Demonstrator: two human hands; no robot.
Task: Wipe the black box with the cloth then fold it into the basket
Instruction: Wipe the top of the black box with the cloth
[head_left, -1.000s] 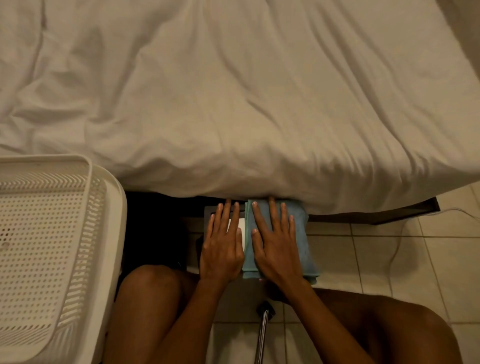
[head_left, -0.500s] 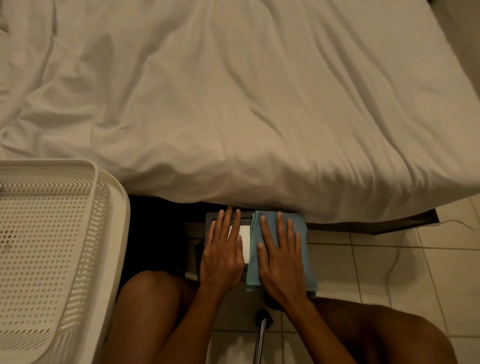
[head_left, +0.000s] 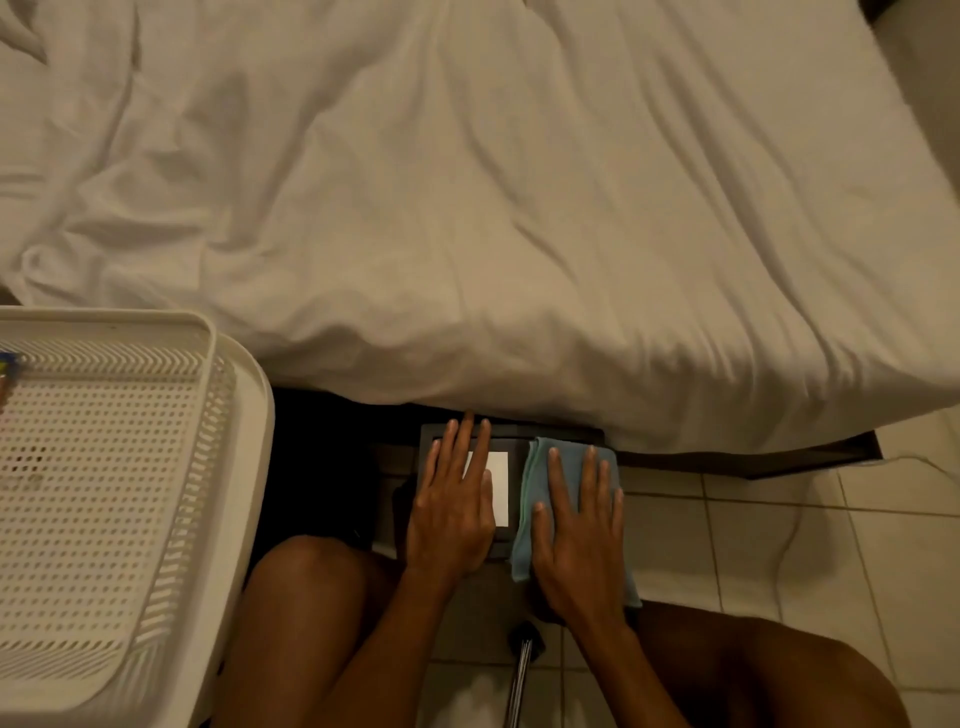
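Note:
The black box with a white label lies on the floor at the bed's edge, between my knees. My left hand rests flat on its left half, fingers spread, holding nothing. A folded blue cloth covers the box's right half. My right hand presses flat on the cloth, fingers straight. The white perforated basket stands at the left.
A bed with a rumpled white sheet fills the upper view and overhangs the box's far edge. Pale floor tiles lie to the right with a thin cable. A metal pole stands between my legs.
My right hand has slid the cloth to the right across the box, uncovering more of the white label. My left hand stays flat on the box.

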